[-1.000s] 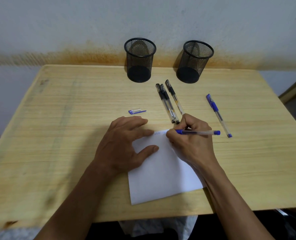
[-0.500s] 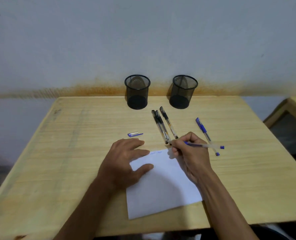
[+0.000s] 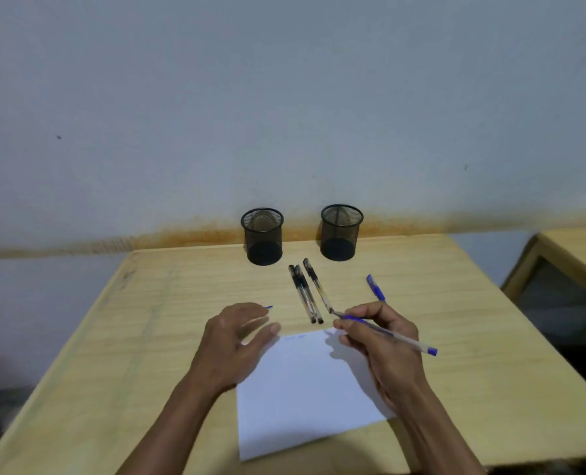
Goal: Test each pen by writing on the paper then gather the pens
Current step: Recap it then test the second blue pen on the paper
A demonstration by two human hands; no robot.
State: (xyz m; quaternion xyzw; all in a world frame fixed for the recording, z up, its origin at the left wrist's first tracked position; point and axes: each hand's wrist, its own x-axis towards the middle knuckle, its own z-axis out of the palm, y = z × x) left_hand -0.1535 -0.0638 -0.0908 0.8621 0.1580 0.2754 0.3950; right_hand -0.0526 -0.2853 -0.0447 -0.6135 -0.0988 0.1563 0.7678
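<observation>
1. Nearest the camera, at lower centre of the frame, the sheet of paper [image 3: 305,389] lies flat on the wooden table [image 3: 113,354]. A faint blue scribble [image 3: 295,337] sits near its top edge, so at least one pen seems to have been tried on it.

2. Just above the paper's upper right corner, the right hand [image 3: 384,347] holds an uncapped blue pen [image 3: 387,332] in a writing grip. Its tip points up-left, past the paper's edge, and its blue end sticks out to the lower right. The forearm comes in from the lower right corner.

3. At centre left, the left hand [image 3: 233,341] is spread wide and holds nothing. Its fingers point right, toward the paper's top left corner. I cannot tell whether it presses on the sheet or hangs just over it.

4. A sliver of blue, probably the pen cap [image 3: 268,307], peeks out beyond the left fingertips.

5. Further up, at centre, three black pens [image 3: 307,293] lie on the table, two touching side by side and a third just right of them. A second blue pen [image 3: 375,287] lies to their right, partly hidden by the right hand.

6. Farthest back, against the wall, stand two black mesh cups [image 3: 262,236], and no pen shows inside either.

7. By my reckoning the task is at an early stage: four pens look untested and none are gathered.
</observation>
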